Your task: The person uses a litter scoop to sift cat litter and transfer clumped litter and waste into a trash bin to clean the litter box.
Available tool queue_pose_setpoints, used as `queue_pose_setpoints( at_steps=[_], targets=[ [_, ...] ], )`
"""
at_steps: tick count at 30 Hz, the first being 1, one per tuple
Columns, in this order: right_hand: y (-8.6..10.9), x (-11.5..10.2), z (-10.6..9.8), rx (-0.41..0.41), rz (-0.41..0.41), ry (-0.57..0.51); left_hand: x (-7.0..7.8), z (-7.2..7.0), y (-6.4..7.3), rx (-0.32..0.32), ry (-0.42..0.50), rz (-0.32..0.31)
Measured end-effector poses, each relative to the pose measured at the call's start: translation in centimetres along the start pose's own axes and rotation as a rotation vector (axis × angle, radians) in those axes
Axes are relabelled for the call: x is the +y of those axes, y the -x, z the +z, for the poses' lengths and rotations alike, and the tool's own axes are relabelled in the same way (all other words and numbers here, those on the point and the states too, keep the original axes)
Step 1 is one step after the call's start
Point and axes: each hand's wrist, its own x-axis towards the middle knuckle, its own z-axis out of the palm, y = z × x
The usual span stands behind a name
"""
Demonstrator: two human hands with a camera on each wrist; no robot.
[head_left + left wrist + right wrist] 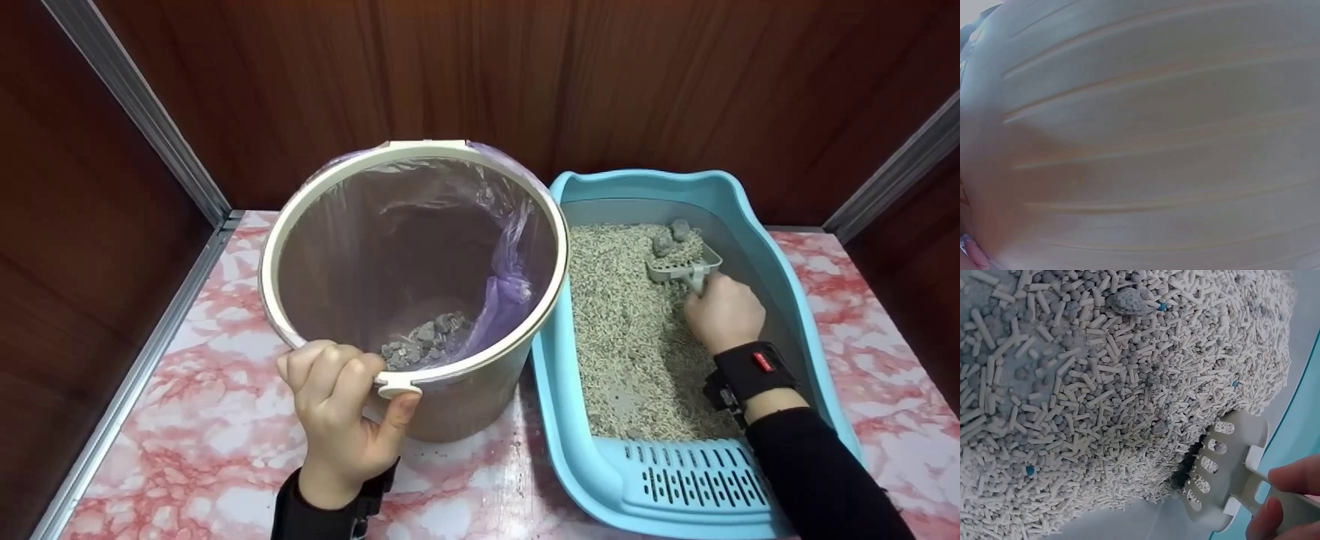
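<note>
Gripping the scoop point(678, 272) inside the tray point(564, 435) with curled fingers of the nearer right hand point(724, 313), pointing its long axis to 11 o'clock, toward clumps point(663, 244) by its far edge; clasping the bin point(472, 405) by its rim at 7 o'clock with bent fingers of the left hand point(339, 405).

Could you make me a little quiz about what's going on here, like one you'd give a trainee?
1. Which of the two hands holds the slotted scoop?
2. True or false: grey clumps lie inside the bin.
3. What colour is the litter tray? (a) red (b) light blue (c) black

Key:
1. The right hand; the left hand grips the bin's rim.
2. True.
3. (b)
</note>
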Motion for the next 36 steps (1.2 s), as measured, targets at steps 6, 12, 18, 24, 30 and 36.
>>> queue_pose_setpoints(
  at_steps=[6,12,18,24,30,36],
  targets=[
    [0.11,0.15,0.08,-0.023,0.075,-0.078,0.15,0.09,-0.11,0.011,-0.002,0.000],
    [-0.03,0.41,0.25,-0.032,0.157,-0.151,0.43,0.24,-0.39,0.008,-0.001,-0.005],
    [0.06,0.39,0.69,0.013,0.042,-0.098,0.35,0.18,-0.31,0.010,0.003,-0.005],
    [0.38,0.10,0.76,0.055,-0.030,-0.045,0.27,0.07,-0.10,0.005,0.003,-0.007],
    [0.44,-0.11,0.77,0.035,0.019,-0.083,0.32,0.16,-0.14,0.006,0.002,-0.013],
    [0.33,-0.17,0.80,0.016,0.081,-0.121,0.40,0.21,-0.29,0.012,0.001,-0.013]
  ],
)
